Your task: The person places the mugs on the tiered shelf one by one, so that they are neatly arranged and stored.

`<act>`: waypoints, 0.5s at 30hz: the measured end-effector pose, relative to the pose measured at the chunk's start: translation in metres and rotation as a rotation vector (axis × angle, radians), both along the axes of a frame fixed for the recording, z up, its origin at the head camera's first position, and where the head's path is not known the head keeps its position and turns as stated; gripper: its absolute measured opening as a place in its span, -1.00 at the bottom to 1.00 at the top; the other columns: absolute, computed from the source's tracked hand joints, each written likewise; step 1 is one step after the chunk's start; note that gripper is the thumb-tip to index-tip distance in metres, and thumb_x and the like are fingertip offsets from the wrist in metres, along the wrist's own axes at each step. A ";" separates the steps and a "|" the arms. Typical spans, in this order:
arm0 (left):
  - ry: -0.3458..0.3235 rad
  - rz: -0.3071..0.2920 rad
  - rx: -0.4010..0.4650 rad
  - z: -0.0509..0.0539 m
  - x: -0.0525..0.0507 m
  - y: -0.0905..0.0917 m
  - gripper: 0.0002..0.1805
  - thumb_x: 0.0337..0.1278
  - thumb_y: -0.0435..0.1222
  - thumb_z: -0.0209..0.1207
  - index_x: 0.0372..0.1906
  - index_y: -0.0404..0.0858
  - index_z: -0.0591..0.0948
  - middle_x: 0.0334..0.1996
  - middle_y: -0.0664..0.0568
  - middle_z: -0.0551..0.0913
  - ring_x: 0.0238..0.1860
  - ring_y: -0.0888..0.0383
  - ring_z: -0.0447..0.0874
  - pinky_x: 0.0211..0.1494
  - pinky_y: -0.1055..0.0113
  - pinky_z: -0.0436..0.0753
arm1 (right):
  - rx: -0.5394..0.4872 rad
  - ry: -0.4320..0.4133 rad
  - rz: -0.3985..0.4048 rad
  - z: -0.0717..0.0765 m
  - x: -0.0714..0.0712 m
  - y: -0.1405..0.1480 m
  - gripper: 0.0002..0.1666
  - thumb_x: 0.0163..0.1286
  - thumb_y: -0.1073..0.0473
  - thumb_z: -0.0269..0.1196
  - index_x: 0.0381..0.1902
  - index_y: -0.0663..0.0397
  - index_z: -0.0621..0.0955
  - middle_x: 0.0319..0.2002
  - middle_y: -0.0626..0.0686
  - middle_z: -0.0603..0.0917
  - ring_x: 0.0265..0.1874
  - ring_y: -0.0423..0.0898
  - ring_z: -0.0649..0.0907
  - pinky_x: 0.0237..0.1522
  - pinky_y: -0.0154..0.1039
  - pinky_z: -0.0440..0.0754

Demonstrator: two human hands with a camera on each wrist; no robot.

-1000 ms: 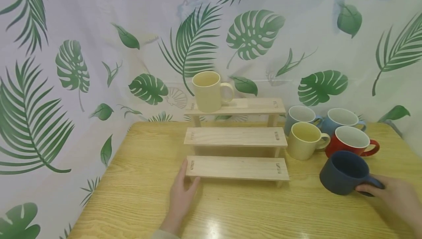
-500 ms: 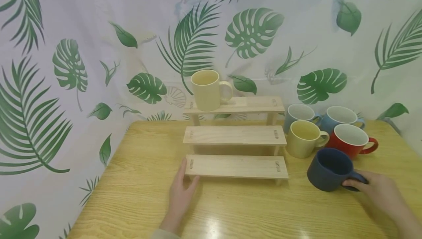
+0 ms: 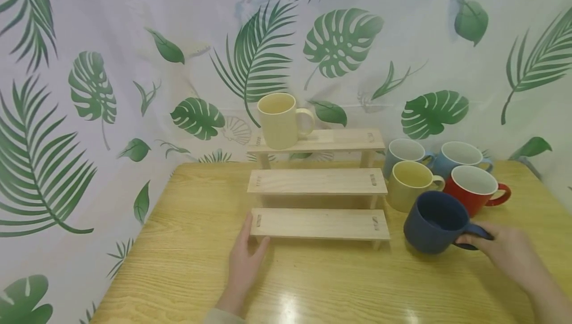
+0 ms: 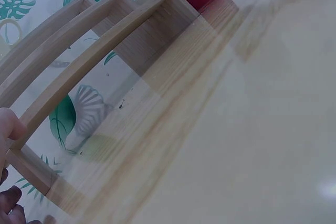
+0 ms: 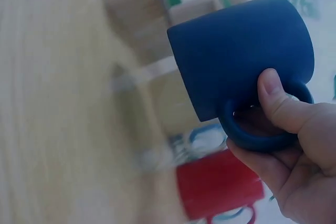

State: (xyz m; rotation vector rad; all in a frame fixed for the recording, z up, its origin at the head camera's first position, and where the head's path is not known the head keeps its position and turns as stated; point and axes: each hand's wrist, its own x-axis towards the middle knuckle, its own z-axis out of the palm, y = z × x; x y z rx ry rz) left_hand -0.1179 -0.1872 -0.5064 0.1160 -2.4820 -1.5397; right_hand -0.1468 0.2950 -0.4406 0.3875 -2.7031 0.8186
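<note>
My right hand grips a dark blue mug by its handle and holds it above the table, right of the wooden three-tier rack. In the right wrist view the thumb presses on top of the handle of the mug, with fingers beneath. My left hand holds the left end of the rack's lowest board, thumb at the front edge and fingers along the side; some fingers are cut off in the left wrist view. A cream mug stands upright on the left of the top board, handle to the right.
Right of the rack several mugs stand close together: a yellow mug, a red mug, a grey-blue mug and a light blue mug. A leaf-patterned cloth rises behind the wood-grain table.
My right hand has carried the dark blue mug leftward and slightly up, toward the rack, now partly in front of the yellow and red mugs. My left hand has stayed at the rack.
</note>
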 end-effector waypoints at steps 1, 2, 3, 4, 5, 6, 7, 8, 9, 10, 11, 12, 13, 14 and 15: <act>-0.001 -0.002 0.001 0.000 0.000 0.000 -0.20 0.25 -0.04 0.16 0.50 -0.03 0.07 0.46 0.11 0.08 0.44 0.00 0.03 0.46 0.01 0.05 | -0.011 -0.018 -0.004 0.005 0.001 -0.003 -0.70 -0.10 0.19 0.52 -0.39 0.20 0.70 -0.54 -0.09 0.68 -0.53 -0.46 0.43 -0.57 -0.48 0.39; -0.001 -0.004 0.003 0.000 0.000 0.000 -0.19 0.25 -0.03 0.16 0.50 -0.03 0.07 0.46 0.12 0.08 0.45 0.00 0.02 0.46 0.01 0.05 | -0.022 -0.030 -0.010 0.010 0.002 -0.005 -0.70 -0.08 0.19 0.51 -0.38 0.22 0.70 -0.53 -0.09 0.68 -0.53 -0.46 0.44 -0.57 -0.48 0.39; 0.000 -0.005 0.003 0.001 0.000 0.000 -0.19 0.25 -0.03 0.16 0.50 -0.03 0.07 0.46 0.12 0.08 0.45 0.00 0.03 0.46 0.00 0.05 | -0.030 -0.052 -0.021 0.016 0.003 -0.008 -0.71 -0.05 0.18 0.50 -0.36 0.23 0.70 -0.51 -0.08 0.69 -0.52 -0.47 0.44 -0.56 -0.48 0.41; -0.001 -0.005 0.003 0.001 0.000 0.000 -0.19 0.25 -0.03 0.16 0.50 -0.03 0.07 0.46 0.12 0.08 0.44 0.00 0.03 0.46 0.00 0.05 | -0.041 -0.065 -0.025 0.021 0.003 -0.010 -0.71 -0.01 0.18 0.49 -0.35 0.23 0.71 -0.49 -0.08 0.70 -0.49 -0.49 0.45 -0.54 -0.50 0.41; -0.001 -0.003 0.003 0.001 0.000 0.000 -0.19 0.24 -0.02 0.16 0.50 -0.04 0.07 0.46 0.13 0.08 0.44 0.00 0.03 0.46 0.00 0.06 | -0.042 -0.061 -0.026 0.026 0.003 -0.012 -0.71 0.00 0.18 0.48 -0.33 0.23 0.72 -0.47 -0.08 0.72 -0.46 -0.53 0.45 -0.53 -0.52 0.42; -0.002 -0.003 0.000 0.000 0.000 0.000 -0.19 0.24 -0.02 0.16 0.50 -0.04 0.07 0.46 0.13 0.08 0.44 0.00 0.03 0.46 0.00 0.06 | -0.037 -0.058 -0.030 0.031 0.003 -0.015 -0.70 0.01 0.16 0.48 -0.31 0.23 0.72 -0.45 -0.07 0.72 -0.45 -0.53 0.46 -0.52 -0.51 0.43; -0.001 -0.002 0.000 0.000 -0.001 0.000 -0.19 0.24 -0.02 0.16 0.50 -0.04 0.08 0.46 0.13 0.08 0.44 0.00 0.03 0.46 0.00 0.06 | -0.030 -0.051 -0.031 0.036 0.003 -0.017 -0.68 0.01 0.15 0.48 -0.30 0.23 0.72 -0.46 -0.07 0.72 -0.44 -0.47 0.49 -0.52 -0.47 0.44; -0.002 0.000 -0.002 0.000 -0.001 0.000 -0.19 0.24 -0.01 0.17 0.50 -0.04 0.08 0.46 0.13 0.08 0.44 0.00 0.03 0.46 -0.01 0.06 | -0.020 -0.051 -0.033 0.041 0.002 -0.021 -0.66 0.03 0.12 0.47 -0.28 0.24 0.72 -0.46 -0.06 0.72 -0.44 -0.40 0.52 -0.52 -0.43 0.46; -0.003 0.003 -0.002 -0.001 -0.001 0.000 -0.19 0.23 -0.02 0.17 0.50 -0.04 0.08 0.46 0.13 0.08 0.44 0.00 0.04 0.46 -0.01 0.06 | -0.012 -0.054 -0.037 0.046 0.001 -0.024 -0.64 0.04 0.10 0.46 -0.26 0.24 0.72 -0.45 -0.02 0.72 -0.42 -0.32 0.55 -0.50 -0.37 0.47; -0.003 0.005 0.001 -0.001 -0.001 0.000 -0.19 0.23 -0.02 0.17 0.50 -0.04 0.08 0.46 0.13 0.09 0.44 0.00 0.04 0.46 0.00 0.06 | -0.006 -0.067 -0.045 0.052 0.000 -0.028 -0.61 0.06 0.06 0.46 -0.23 0.23 0.72 -0.43 0.02 0.72 -0.39 -0.25 0.57 -0.48 -0.31 0.49; -0.004 0.007 0.001 -0.001 -0.001 0.000 -0.19 0.23 -0.02 0.17 0.50 -0.04 0.08 0.46 0.13 0.09 0.44 0.00 0.04 0.46 -0.01 0.06 | -0.004 -0.068 -0.049 0.056 -0.002 -0.032 -0.59 0.06 0.04 0.46 -0.22 0.22 0.72 -0.41 0.06 0.73 -0.38 -0.17 0.58 -0.47 -0.26 0.49; -0.002 0.009 0.000 -0.001 -0.001 0.000 -0.19 0.23 -0.03 0.18 0.50 -0.04 0.09 0.46 0.12 0.09 0.44 0.00 0.04 0.46 0.00 0.06 | -0.008 -0.072 -0.056 0.061 -0.005 -0.036 -0.58 0.05 0.02 0.46 -0.22 0.22 0.72 -0.42 0.08 0.72 -0.39 -0.13 0.57 -0.48 -0.22 0.48; -0.003 0.013 0.002 0.000 -0.001 0.000 -0.19 0.23 -0.03 0.18 0.50 -0.04 0.09 0.46 0.13 0.09 0.44 0.01 0.04 0.46 0.00 0.06 | -0.019 -0.094 -0.063 0.066 -0.007 -0.041 -0.58 0.08 0.00 0.45 -0.21 0.21 0.72 -0.42 0.08 0.72 -0.40 -0.10 0.55 -0.49 -0.20 0.46; -0.002 0.014 0.002 0.000 -0.001 0.000 -0.19 0.23 -0.04 0.18 0.50 -0.05 0.09 0.46 0.12 0.10 0.44 0.01 0.04 0.46 0.01 0.06 | -0.035 -0.104 -0.066 0.071 -0.009 -0.045 -0.59 0.09 0.00 0.45 -0.21 0.20 0.73 -0.40 0.09 0.71 -0.38 -0.11 0.54 -0.47 -0.21 0.46; 0.000 0.016 0.004 0.000 -0.001 0.000 -0.19 0.22 -0.05 0.19 0.50 -0.06 0.10 0.45 0.12 0.10 0.44 0.01 0.04 0.46 0.01 0.06 | -0.054 -0.108 -0.067 0.075 -0.013 -0.049 -0.60 0.10 -0.01 0.44 -0.20 0.17 0.74 -0.38 0.10 0.71 -0.36 -0.14 0.54 -0.45 -0.23 0.47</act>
